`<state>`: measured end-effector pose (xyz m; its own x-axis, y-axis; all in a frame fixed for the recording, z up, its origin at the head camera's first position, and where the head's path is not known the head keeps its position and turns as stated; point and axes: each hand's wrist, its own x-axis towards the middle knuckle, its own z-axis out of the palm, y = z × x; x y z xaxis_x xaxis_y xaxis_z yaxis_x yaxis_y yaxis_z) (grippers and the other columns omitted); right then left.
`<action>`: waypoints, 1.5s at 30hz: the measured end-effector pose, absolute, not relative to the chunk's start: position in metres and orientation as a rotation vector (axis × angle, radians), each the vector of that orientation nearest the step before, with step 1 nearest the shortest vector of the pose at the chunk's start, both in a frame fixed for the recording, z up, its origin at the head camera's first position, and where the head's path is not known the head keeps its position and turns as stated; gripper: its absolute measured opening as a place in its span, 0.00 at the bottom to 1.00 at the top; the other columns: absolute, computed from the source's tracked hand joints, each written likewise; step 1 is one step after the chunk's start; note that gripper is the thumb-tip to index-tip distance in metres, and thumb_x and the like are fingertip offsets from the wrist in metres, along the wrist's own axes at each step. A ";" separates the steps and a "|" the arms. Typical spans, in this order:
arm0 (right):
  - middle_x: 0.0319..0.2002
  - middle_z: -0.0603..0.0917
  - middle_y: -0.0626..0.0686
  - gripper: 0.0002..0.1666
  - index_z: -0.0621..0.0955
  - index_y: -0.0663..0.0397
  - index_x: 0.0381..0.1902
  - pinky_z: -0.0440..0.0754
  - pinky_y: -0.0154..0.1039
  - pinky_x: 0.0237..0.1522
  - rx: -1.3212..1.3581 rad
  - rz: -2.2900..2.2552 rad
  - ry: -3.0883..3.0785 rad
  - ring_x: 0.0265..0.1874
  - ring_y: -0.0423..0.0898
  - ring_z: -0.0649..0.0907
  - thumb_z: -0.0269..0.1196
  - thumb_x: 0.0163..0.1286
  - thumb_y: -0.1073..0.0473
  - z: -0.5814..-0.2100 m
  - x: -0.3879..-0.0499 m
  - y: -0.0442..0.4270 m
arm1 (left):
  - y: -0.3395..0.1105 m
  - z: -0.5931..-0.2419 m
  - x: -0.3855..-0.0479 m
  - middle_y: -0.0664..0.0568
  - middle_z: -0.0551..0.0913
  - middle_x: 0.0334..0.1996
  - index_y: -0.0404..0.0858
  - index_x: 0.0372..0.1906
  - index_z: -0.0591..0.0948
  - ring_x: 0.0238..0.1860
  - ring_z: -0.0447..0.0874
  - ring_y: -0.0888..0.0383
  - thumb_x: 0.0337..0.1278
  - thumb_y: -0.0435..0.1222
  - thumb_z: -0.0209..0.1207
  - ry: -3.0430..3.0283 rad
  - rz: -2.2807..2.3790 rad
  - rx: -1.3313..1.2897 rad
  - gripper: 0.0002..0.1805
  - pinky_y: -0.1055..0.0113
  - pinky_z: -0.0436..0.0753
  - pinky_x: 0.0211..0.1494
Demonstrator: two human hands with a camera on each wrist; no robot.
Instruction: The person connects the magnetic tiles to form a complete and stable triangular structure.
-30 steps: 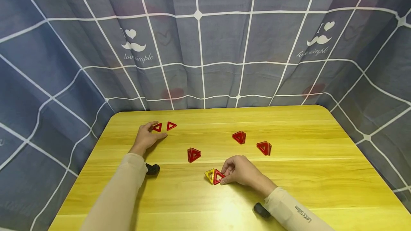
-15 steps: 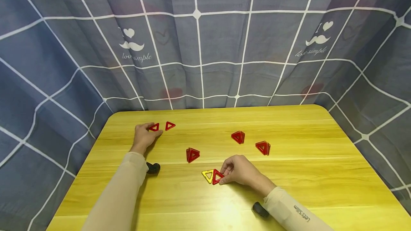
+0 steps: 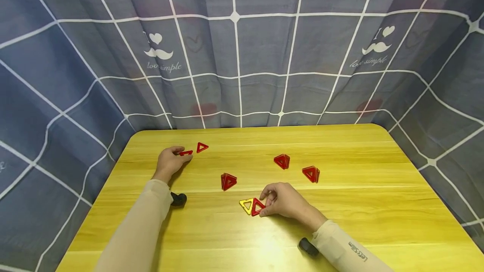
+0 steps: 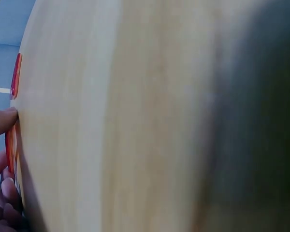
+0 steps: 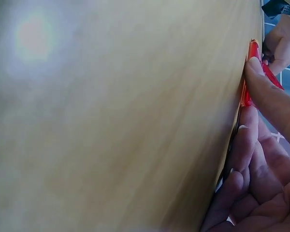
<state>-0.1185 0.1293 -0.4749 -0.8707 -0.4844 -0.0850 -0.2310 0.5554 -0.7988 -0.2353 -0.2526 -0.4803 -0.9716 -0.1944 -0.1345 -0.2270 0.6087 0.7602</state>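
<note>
At the table's far left, my left hand pinches a red triangular tile between thumb and fingers. That tile shows as a thin red edge in the left wrist view. Another red triangular tile lies just to its right, apart from the hand. Near the middle front, my right hand holds a red triangular tile by its right corner. A yellow triangular tile lies against that tile's left side. In the right wrist view, my thumb lies over the red tile.
Three red pyramid-like pieces built of triangles stand on the wooden table: one left of centre, one farther back and one at the right. A grey checked curtain encloses the table's back and sides.
My left hand has closed in on the far-left red tile, which has turned and looks narrower. The yellow tile has swung to lie flatter beside the right hand's red tile. My right hand stays put.
</note>
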 end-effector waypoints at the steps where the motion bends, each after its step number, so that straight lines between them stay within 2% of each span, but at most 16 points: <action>1: 0.22 0.81 0.42 0.21 0.86 0.54 0.38 0.79 0.36 0.32 -0.597 -1.214 2.499 0.23 0.39 0.81 0.82 0.48 0.57 -0.475 -0.119 0.130 | -0.252 -0.480 -0.235 0.38 0.78 0.59 0.34 0.62 0.80 0.60 0.74 0.41 0.59 0.45 0.69 2.784 1.321 -0.353 0.29 0.49 0.71 0.63; 5: 0.23 0.81 0.41 0.22 0.87 0.52 0.44 0.79 0.36 0.31 -0.616 -1.191 2.510 0.23 0.38 0.80 0.81 0.51 0.57 -0.476 -0.118 0.131 | -0.249 -0.480 -0.231 0.39 0.81 0.54 0.35 0.59 0.83 0.55 0.77 0.42 0.58 0.46 0.70 2.801 1.310 -0.267 0.27 0.49 0.74 0.60; 12: 0.23 0.80 0.39 0.17 0.90 0.52 0.41 0.78 0.35 0.29 -0.651 -1.143 2.544 0.24 0.37 0.79 0.80 0.53 0.57 -0.477 -0.119 0.133 | -0.226 -0.473 -0.217 0.46 0.77 0.53 0.41 0.56 0.85 0.44 0.76 0.49 0.56 0.46 0.73 2.773 1.373 -0.042 0.25 0.57 0.80 0.44; 19: 0.25 0.79 0.38 0.23 0.88 0.53 0.53 0.76 0.35 0.29 -0.759 -1.080 2.548 0.25 0.35 0.76 0.77 0.58 0.58 -0.473 -0.119 0.136 | -0.188 -0.448 -0.189 0.54 0.80 0.47 0.49 0.49 0.88 0.39 0.75 0.52 0.51 0.45 0.76 2.762 1.424 0.345 0.18 0.58 0.77 0.41; 23: 0.27 0.78 0.38 0.22 0.88 0.50 0.53 0.74 0.34 0.29 -0.820 -1.044 2.561 0.26 0.36 0.73 0.76 0.59 0.56 -0.473 -0.120 0.136 | -0.166 -0.443 -0.174 0.58 0.80 0.42 0.51 0.46 0.89 0.37 0.76 0.54 0.49 0.44 0.77 2.708 1.428 0.529 0.17 0.61 0.77 0.37; 28: 0.29 0.81 0.38 0.19 0.90 0.50 0.48 0.74 0.35 0.31 -0.848 -1.031 2.573 0.27 0.36 0.73 0.77 0.59 0.52 -0.472 -0.120 0.133 | -0.144 -0.442 -0.160 0.56 0.80 0.38 0.50 0.45 0.88 0.36 0.78 0.53 0.48 0.42 0.78 2.632 1.396 0.696 0.17 0.65 0.78 0.35; 34: 0.30 0.81 0.39 0.18 0.90 0.52 0.47 0.74 0.36 0.31 -0.839 -0.992 2.567 0.28 0.36 0.73 0.76 0.60 0.52 -0.470 -0.118 0.131 | -0.129 -0.450 -0.150 0.51 0.80 0.35 0.44 0.45 0.88 0.32 0.79 0.58 0.50 0.39 0.77 2.508 1.410 0.839 0.16 0.66 0.81 0.37; 40: 0.29 0.79 0.37 0.16 0.90 0.51 0.47 0.73 0.35 0.30 -0.863 -0.979 2.547 0.28 0.35 0.72 0.74 0.62 0.52 -0.470 -0.116 0.131 | -0.119 -0.458 -0.143 0.50 0.82 0.39 0.42 0.45 0.87 0.30 0.83 0.61 0.50 0.34 0.76 2.403 1.385 0.828 0.16 0.67 0.82 0.34; 45: 0.27 0.78 0.36 0.16 0.90 0.49 0.47 0.71 0.35 0.29 -0.882 -0.995 2.536 0.26 0.35 0.71 0.74 0.62 0.52 -0.468 -0.116 0.130 | -0.114 -0.459 -0.141 0.52 0.83 0.41 0.39 0.47 0.87 0.25 0.82 0.62 0.52 0.36 0.75 2.414 1.295 0.816 0.16 0.68 0.81 0.28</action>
